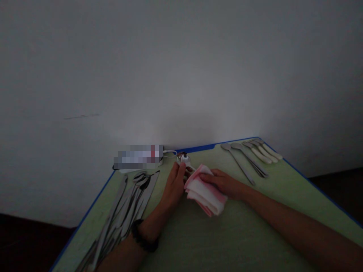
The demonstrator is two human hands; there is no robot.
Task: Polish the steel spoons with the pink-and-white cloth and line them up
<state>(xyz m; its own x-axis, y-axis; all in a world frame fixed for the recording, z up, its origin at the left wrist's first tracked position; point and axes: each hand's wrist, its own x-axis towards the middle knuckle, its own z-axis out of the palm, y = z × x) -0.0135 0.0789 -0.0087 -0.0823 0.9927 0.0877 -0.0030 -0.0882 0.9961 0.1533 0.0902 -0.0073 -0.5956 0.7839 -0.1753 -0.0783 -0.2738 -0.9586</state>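
My left hand (176, 179) is closed on a shiny metal spoon (183, 158), near its bowl, which points away toward the wall. Folded over the spoon's handle is a pink and white cloth (204, 189), pinched in my right hand (222, 183) with the thumb on top. The cloth hides most of the handle. Both hands are held close together over the middle of the table. Left of my left wrist lies a pile of metal cutlery (124, 211), with spoons and knives among it; my left forearm covers part of it.
The green table (227, 241) has a blue edge and stands against a pale wall (181, 75). A phone-like device (138, 158) with a white cable (170, 152) rests at the back left. At the back right lie long-handled spoons (239, 162) and several white-handled utensils (266, 153).
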